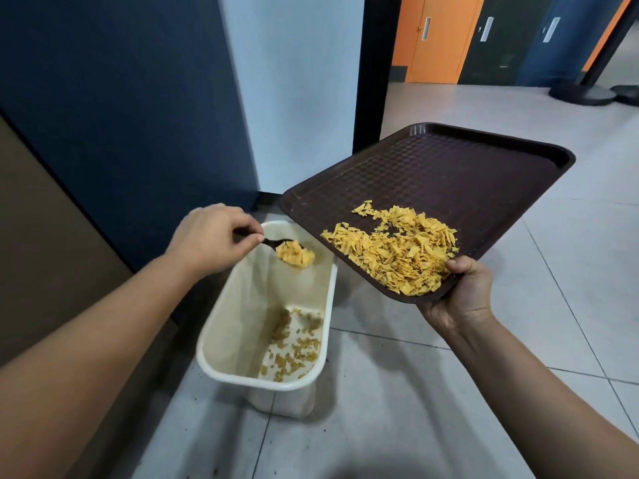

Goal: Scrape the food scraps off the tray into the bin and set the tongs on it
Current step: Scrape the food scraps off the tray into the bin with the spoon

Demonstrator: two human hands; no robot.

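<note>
the scraping looks partly done: some scraps already lie on the floor of the bin (273, 305), but a large heap of food scraps (394, 254) still sits on the tilted tray (432, 167), near the corner the right hand (463, 299) grips. the left hand (211, 236) pinches a dark utensil, probably the tongs (294, 255), loaded with scraps, held over the bin and just beside the tray's low edge. setting the tongs down remains.

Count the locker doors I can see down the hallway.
3, side by side at the top right: an orange locker door, a dark green locker door to its right, then a blue locker door. More may lie beyond the frame's edge.
</note>
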